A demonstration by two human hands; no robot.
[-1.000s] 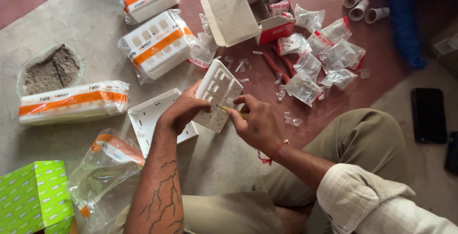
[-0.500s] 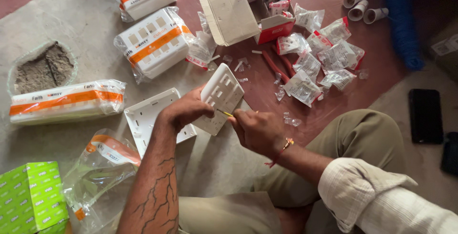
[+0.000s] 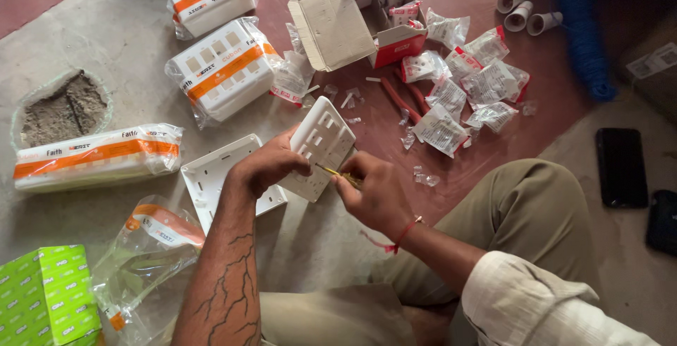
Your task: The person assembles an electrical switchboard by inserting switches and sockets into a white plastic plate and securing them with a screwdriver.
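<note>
Floor: I see a grey concrete floor [image 3: 99, 50] meeting a red-brown strip at the top, with my legs in khaki trousers folded at the bottom right.
Wrapped packs: three plastic-wrapped packs of white plates with orange bands [image 3: 224, 69] lie on the left half, well apart from my hands.
Green box: a bright green carton [image 3: 44, 296] sits at the bottom left corner.
Cardboard box: an open cardboard box [image 3: 338, 25] stands at the top centre, small clear packets [image 3: 479, 81] scattered just beside it.
Loose plate: another white plate [image 3: 211, 177] lies flat on the floor, under my left wrist.
Switch plate: the white switch plate [image 3: 321, 145] is tilted up off the floor at the centre, between both hands.
Left hand: my left hand [image 3: 271, 166] has its fingers curled around the plate's lower left edge, gripping it.
Right hand: my right hand [image 3: 374, 194] is closed around a thin yellow-handled screwdriver [image 3: 331, 172].
Screwdriver tip: it touches the plate's lower edge.
</note>
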